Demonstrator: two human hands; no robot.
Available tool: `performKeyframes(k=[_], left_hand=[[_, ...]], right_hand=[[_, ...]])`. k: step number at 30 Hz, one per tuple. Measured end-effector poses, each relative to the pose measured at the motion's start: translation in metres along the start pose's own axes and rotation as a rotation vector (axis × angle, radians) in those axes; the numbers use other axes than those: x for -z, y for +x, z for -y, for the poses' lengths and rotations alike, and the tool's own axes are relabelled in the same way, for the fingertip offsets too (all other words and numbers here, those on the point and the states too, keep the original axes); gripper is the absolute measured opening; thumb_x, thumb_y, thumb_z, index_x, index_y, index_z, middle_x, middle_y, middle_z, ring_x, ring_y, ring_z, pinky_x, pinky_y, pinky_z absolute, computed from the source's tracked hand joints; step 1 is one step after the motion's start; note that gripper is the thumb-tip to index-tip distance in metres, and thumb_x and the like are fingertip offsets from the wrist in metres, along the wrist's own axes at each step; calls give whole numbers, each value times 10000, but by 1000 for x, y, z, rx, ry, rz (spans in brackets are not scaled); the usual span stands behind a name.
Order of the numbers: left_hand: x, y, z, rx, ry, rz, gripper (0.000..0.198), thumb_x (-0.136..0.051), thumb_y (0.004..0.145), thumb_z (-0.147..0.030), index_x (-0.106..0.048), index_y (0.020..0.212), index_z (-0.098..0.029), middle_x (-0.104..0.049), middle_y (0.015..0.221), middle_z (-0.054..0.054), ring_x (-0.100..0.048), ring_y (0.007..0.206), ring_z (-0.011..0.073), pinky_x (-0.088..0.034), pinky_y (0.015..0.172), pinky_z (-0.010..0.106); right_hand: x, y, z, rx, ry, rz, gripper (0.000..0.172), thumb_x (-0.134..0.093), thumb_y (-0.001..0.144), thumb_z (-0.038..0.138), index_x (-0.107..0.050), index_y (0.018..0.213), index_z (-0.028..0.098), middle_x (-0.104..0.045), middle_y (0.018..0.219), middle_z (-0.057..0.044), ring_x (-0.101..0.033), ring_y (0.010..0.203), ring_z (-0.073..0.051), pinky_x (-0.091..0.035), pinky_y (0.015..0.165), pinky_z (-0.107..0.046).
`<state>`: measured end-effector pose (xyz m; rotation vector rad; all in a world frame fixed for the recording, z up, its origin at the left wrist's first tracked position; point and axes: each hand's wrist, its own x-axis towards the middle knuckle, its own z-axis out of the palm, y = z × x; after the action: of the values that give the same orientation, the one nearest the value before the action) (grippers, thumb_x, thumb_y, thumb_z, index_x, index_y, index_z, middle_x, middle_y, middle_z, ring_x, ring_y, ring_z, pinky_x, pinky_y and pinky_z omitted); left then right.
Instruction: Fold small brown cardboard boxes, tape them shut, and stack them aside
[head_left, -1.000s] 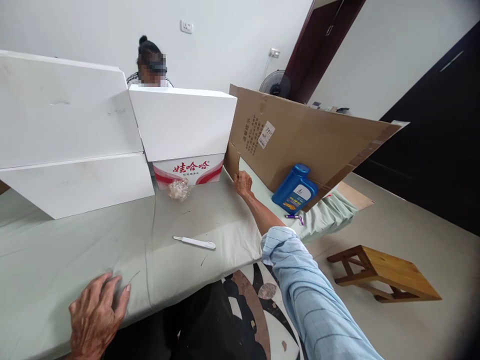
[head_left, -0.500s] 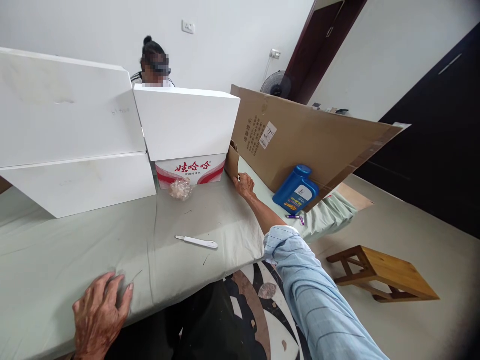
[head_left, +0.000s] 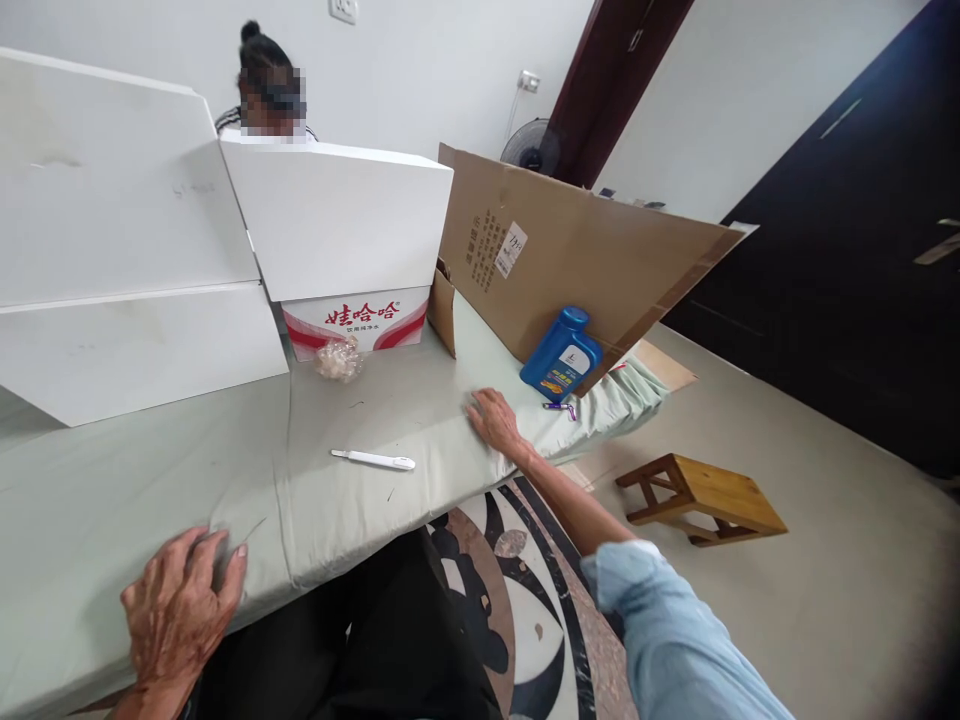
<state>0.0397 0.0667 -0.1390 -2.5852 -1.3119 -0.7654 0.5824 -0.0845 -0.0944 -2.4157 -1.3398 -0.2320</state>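
Observation:
My left hand (head_left: 180,600) rests palm down on the pale green cloth (head_left: 225,455) at the table's near edge, fingers spread, holding nothing. A thin dark thread lies by its fingertips. My right hand (head_left: 495,420) is on the cloth at the right, fingers loosely stretched and apart from the brown cardboard flap (head_left: 442,310) behind it. Between the hands lies a white scalpel-like knife (head_left: 373,460). Beyond it a crumpled clear plastic bag (head_left: 339,360) with pale contents sits against a red and white carton (head_left: 405,325).
White boxes (head_left: 337,220) stand stacked across the table's back. At the right a blue oil bottle (head_left: 562,360) leans near a large cardboard sheet (head_left: 585,250), with a small purple item (head_left: 559,408) beside it. A person (head_left: 270,85) sits behind the boxes. A wooden stool (head_left: 712,495) stands on the floor.
My right hand has let go of the cardboard flap and come back toward me onto the cloth. My left hand stays on the cloth. The view has shifted slightly.

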Motion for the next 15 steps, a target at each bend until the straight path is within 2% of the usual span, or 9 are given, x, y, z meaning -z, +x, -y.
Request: performKeyframes(k=[3, 6, 10, 12, 15], left_hand=[[2, 1, -1, 14, -8, 16, 355, -440, 1132, -435, -677, 1254, -200, -708, 1395, 207, -686, 1238, 431, -496, 913, 545], [4, 0, -1, 29, -27, 43, 400, -440, 1122, -448, -696, 1300, -196, -714, 1411, 212, -688, 1249, 418, -492, 936, 532], [7, -11, 5, 43, -80, 78, 471, -424, 1125, -435, -670, 1456, -207, -667, 1563, 215, -632, 1421, 418, -469, 1062, 544], [6, -22, 11, 18, -110, 82, 506, -411, 1137, -423, -621, 1548, -215, -626, 1636, 215, -571, 1523, 420, -448, 1135, 561], [5, -45, 22, -38, -112, 63, 570, -427, 1149, -414, -502, 1676, -208, -584, 1686, 225, -537, 1573, 430, -415, 1214, 602]], right_hand=[[-2, -72, -17, 28, -2, -23, 455, -493, 1111, 405, -708, 1430, 162, -670, 1544, -202, -609, 1450, -335, -476, 1251, -490], [-3, -122, -31, 24, 3, -62, 548, -391, 1143, 448, -644, 1541, 169, -608, 1632, -217, -532, 1565, -369, -430, 1297, -587], [-9, -154, -39, 35, 21, -89, 604, -332, 1165, 490, -559, 1635, 185, -546, 1699, -217, -467, 1631, -385, -395, 1315, -658], [-13, -163, -41, 73, 8, -122, 611, -352, 1169, 491, -512, 1671, 182, -534, 1707, -221, -465, 1636, -384, -424, 1306, -653], [-16, -174, -42, 181, -37, -185, 645, -425, 1164, 459, -402, 1738, 166, -510, 1720, -241, -448, 1648, -390, -494, 1274, -624]])
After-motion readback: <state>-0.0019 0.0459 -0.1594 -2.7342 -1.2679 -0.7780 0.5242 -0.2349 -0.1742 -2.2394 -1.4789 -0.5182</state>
